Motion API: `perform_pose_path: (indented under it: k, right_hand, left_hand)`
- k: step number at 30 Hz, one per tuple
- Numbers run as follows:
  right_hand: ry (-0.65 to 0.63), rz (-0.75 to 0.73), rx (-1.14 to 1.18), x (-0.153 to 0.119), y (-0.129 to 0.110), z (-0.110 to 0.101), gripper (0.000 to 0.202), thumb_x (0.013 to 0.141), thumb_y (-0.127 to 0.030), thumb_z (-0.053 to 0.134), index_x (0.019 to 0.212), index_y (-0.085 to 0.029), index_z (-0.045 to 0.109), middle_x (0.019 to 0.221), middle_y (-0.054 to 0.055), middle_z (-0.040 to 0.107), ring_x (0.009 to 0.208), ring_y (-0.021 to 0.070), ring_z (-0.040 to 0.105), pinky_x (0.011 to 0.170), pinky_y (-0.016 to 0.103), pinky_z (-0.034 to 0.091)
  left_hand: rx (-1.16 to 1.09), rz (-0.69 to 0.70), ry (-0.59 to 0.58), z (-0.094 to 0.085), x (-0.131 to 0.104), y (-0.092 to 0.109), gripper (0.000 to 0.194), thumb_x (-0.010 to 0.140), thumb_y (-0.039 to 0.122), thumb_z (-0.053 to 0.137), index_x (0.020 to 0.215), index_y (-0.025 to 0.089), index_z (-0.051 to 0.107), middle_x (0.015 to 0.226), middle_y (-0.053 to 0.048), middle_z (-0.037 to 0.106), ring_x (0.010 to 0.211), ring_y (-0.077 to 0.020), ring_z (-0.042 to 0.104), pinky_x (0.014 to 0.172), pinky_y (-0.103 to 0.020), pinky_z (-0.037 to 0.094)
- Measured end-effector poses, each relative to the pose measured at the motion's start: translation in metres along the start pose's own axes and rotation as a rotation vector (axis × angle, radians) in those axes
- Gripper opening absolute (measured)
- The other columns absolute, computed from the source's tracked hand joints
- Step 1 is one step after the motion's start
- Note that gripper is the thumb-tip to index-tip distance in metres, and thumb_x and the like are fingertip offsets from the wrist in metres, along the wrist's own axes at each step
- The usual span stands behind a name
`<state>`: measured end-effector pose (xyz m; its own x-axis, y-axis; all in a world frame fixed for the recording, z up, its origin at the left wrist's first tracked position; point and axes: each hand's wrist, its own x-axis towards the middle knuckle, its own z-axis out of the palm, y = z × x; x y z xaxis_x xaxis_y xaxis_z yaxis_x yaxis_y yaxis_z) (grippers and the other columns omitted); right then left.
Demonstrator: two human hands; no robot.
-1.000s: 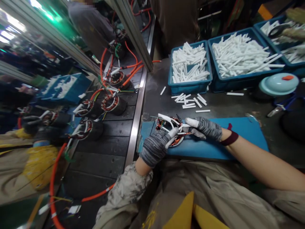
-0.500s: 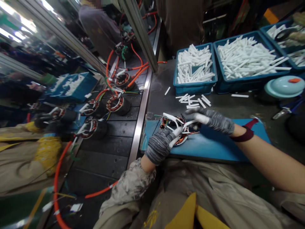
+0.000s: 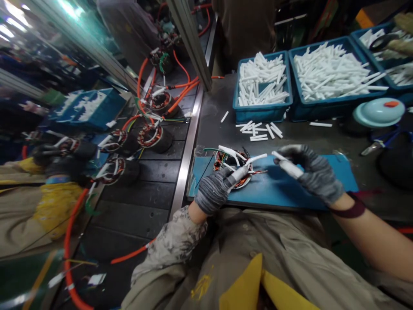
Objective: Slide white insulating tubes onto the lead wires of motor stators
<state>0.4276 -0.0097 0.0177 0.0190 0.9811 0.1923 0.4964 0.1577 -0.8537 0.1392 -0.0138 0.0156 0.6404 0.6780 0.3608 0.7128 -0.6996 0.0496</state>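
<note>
A motor stator (image 3: 220,160) with copper windings and several loose leads rests on a blue board (image 3: 267,185). My left hand (image 3: 214,189), in a grey glove with pale fingertips, pinches a white-sleeved lead (image 3: 257,158) at the stator's near right side; its end points up and right. My right hand (image 3: 312,172), gloved alike, is apart from the stator, over the right part of the board. Its thumb and finger are closed on a short white tube (image 3: 276,155), mostly hidden by the fingers. Another white sleeve (image 3: 228,150) stands out at the stator's far side.
Loose white tubes (image 3: 258,131) lie beyond the board, before blue bins (image 3: 261,113) heaped with more. A light-blue lidded container (image 3: 379,113) and pliers (image 3: 371,147) are at right. Left, past a metal rail (image 3: 185,172), stators (image 3: 155,137) stand on a conveyor near a co-worker's gloved hands (image 3: 60,161).
My right hand has drawn back to the right, away from the lead end beside the stator. The left hand keeps its pinch. The whole view has shifted slightly.
</note>
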Motion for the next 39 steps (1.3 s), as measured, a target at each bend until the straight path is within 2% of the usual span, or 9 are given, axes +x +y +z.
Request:
perform_pose_path:
  k: [8, 12, 18, 21, 26, 29, 33, 36, 39]
  right_hand:
    - [-0.109, 0.196, 0.282, -0.025, -0.005, 0.006, 0.027, 0.084, -0.046, 0.072, 0.1, -0.025, 0.078, 0.101, 0.006, 0.079, 0.092, 0.0254, 0.073, 0.086, 0.041, 0.06]
    - [-0.209, -0.014, 0.171, -0.02, -0.006, 0.005, 0.026, 0.088, -0.045, 0.069, 0.104, -0.028, 0.079, 0.108, 0.005, 0.078, 0.101, 0.027, 0.072, 0.094, 0.043, 0.057]
    - [-0.269, -0.474, -0.497, -0.026, -0.032, 0.019, 0.033, 0.101, -0.024, 0.05, 0.119, -0.027, 0.077, 0.091, 0.01, 0.077, 0.086, 0.0232, 0.069, 0.077, 0.035, 0.052]
    - [-0.262, -0.37, -0.51, -0.018, -0.044, 0.03, 0.036, 0.103, -0.035, 0.047, 0.12, -0.019, 0.075, 0.089, 0.013, 0.076, 0.078, 0.024, 0.068, 0.073, 0.036, 0.051]
    - [-0.576, -0.011, -0.152, 0.006, -0.046, 0.031, 0.057, 0.107, -0.051, 0.029, 0.104, -0.018, 0.076, 0.069, 0.007, 0.072, 0.057, 0.0185, 0.063, 0.065, 0.033, 0.051]
    - [-0.486, -0.131, -0.286, 0.001, -0.047, 0.027, 0.054, 0.105, -0.054, 0.035, 0.107, -0.019, 0.076, 0.069, 0.007, 0.071, 0.057, 0.0188, 0.062, 0.06, 0.032, 0.046]
    - [-0.301, -0.449, -0.743, -0.015, -0.066, 0.029, 0.04, 0.103, -0.036, 0.042, 0.115, -0.018, 0.076, 0.07, 0.013, 0.071, 0.063, 0.0237, 0.063, 0.057, 0.034, 0.034]
    - [-0.365, -0.433, -0.892, -0.008, -0.085, 0.033, 0.041, 0.103, -0.03, 0.039, 0.106, -0.014, 0.076, 0.059, 0.012, 0.065, 0.054, 0.0228, 0.059, 0.053, 0.034, 0.028]
    - [-0.505, -0.334, -0.864, 0.016, -0.084, 0.034, 0.042, 0.101, -0.042, 0.043, 0.094, -0.017, 0.076, 0.063, 0.012, 0.068, 0.054, 0.022, 0.058, 0.053, 0.034, 0.029]
  left_hand:
    - [0.101, -0.004, -0.065, -0.004, 0.001, 0.001, 0.046, 0.102, 0.019, 0.046, 0.142, 0.034, 0.062, 0.111, -0.006, 0.073, 0.081, -0.0162, 0.069, 0.058, -0.022, 0.05]
    - [0.032, -0.011, -0.045, -0.002, 0.001, 0.001, 0.044, 0.102, 0.023, 0.049, 0.144, 0.033, 0.061, 0.117, -0.007, 0.073, 0.085, -0.0172, 0.07, 0.061, -0.022, 0.051]
    - [-0.037, -0.017, -0.01, 0.0, -0.001, -0.003, 0.038, 0.104, 0.029, 0.049, 0.139, 0.029, 0.065, 0.118, -0.008, 0.074, 0.099, -0.0174, 0.072, 0.074, -0.023, 0.055]
    - [-0.054, -0.011, -0.019, -0.002, 0.001, -0.003, 0.038, 0.104, 0.029, 0.05, 0.139, 0.028, 0.065, 0.119, -0.008, 0.074, 0.102, -0.0175, 0.072, 0.079, -0.023, 0.057]
    - [-0.104, -0.005, 0.014, -0.006, 0.004, -0.001, 0.035, 0.104, 0.026, 0.051, 0.134, 0.023, 0.068, 0.118, -0.008, 0.076, 0.104, -0.0169, 0.074, 0.086, -0.024, 0.059]
    - [-0.18, -0.049, 0.018, -0.005, 0.004, -0.001, 0.033, 0.104, 0.026, 0.05, 0.132, 0.02, 0.068, 0.12, -0.008, 0.076, 0.108, -0.0173, 0.073, 0.094, -0.027, 0.06]
    - [-0.205, -0.036, 0.033, 0.0, 0.003, -0.003, 0.031, 0.103, 0.027, 0.051, 0.128, 0.021, 0.07, 0.12, -0.008, 0.076, 0.11, -0.0181, 0.073, 0.094, -0.03, 0.061]
    - [-0.167, -0.005, 0.078, 0.003, 0.002, -0.005, 0.03, 0.103, 0.027, 0.053, 0.125, 0.021, 0.071, 0.118, -0.008, 0.076, 0.108, -0.0181, 0.074, 0.092, -0.029, 0.061]
    - [-0.139, 0.016, 0.085, 0.005, 0.0, -0.006, 0.031, 0.103, 0.025, 0.053, 0.127, 0.021, 0.071, 0.119, -0.011, 0.076, 0.108, -0.0199, 0.074, 0.09, -0.03, 0.061]
